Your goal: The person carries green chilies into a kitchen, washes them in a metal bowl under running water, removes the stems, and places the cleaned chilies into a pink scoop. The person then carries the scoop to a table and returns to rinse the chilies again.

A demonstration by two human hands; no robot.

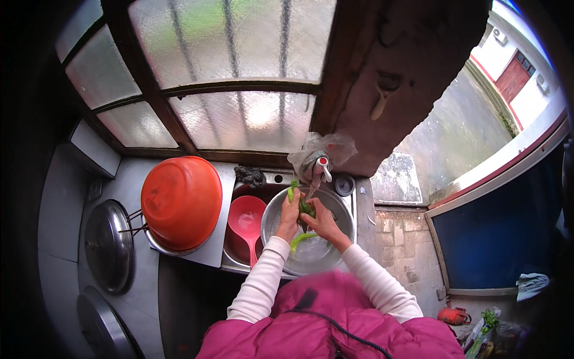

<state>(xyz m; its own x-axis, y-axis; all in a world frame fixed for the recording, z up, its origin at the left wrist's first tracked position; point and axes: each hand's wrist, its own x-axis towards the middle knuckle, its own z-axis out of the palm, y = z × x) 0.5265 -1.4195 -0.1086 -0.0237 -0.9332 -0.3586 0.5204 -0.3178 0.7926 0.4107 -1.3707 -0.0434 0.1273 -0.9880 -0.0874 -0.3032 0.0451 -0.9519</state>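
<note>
Both hands are over a metal basin (280, 262) set on the sink, close under the tap (322, 165). In my left hand (288, 216) is a bunch of green peppers (305, 207), one lighter pepper sticking up past the fingers. My right hand (325, 220) grips the same bunch from the other side with thumb and fingers. A light green long pepper (299, 242) lies in the basin below. Water seems to run from the tap near my fingers. The fingers hide part of the bunch.
Left of the basin, a pink plastic dipper (246, 217) rests in the sink. An upturned orange basin (181, 202) sits on the counter beside a metal lid (110, 247). Plastic film (341, 146) hangs around the tap. At right stands a blue-panelled door (493, 224).
</note>
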